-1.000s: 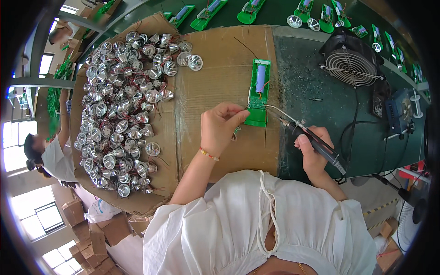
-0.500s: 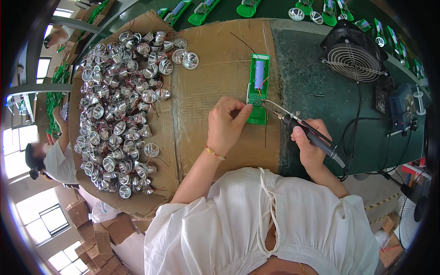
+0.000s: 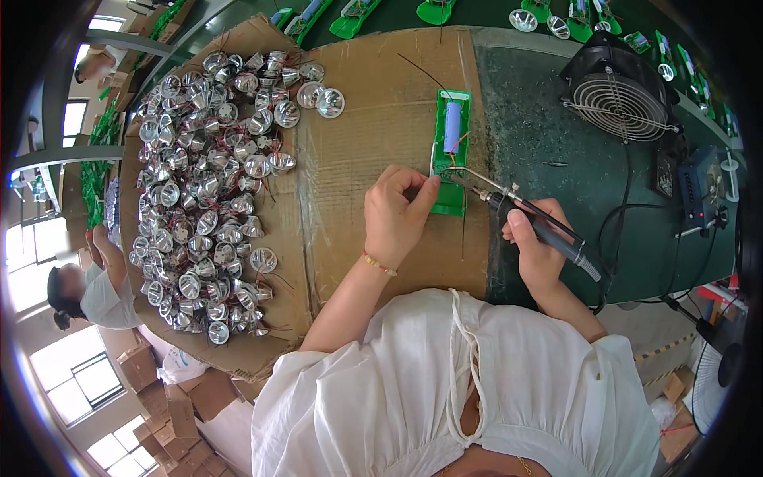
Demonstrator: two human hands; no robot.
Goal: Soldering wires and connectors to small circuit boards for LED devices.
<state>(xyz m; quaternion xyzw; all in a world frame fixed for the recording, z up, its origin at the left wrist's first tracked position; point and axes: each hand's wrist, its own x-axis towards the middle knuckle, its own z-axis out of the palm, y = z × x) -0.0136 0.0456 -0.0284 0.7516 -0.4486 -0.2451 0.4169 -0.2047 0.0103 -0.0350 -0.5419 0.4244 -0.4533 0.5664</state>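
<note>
A green circuit board (image 3: pixel 451 151) with a blue cylindrical cell on it lies on a sheet of brown cardboard (image 3: pixel 358 159). My left hand (image 3: pixel 401 215) pinches the board's near left edge, fingers closed on it. In my right hand (image 3: pixel 534 250) I grip a black soldering iron (image 3: pixel 531 221), whose metal tip reaches left to the board just below the cell. A thin wire trails off the board's far end.
A large heap of silver lamp reflectors with red wires (image 3: pixel 211 175) covers the cardboard on the left. A black fan (image 3: pixel 618 95) and a soldering station (image 3: pixel 703 187) stand at the right on the green bench. More green boards (image 3: pixel 354 20) line the far edge. Another person (image 3: pixel 87 286) sits far left.
The iron's tip has moved onto the board just below the cell. My left hand keeps its hold on the board's edge.
</note>
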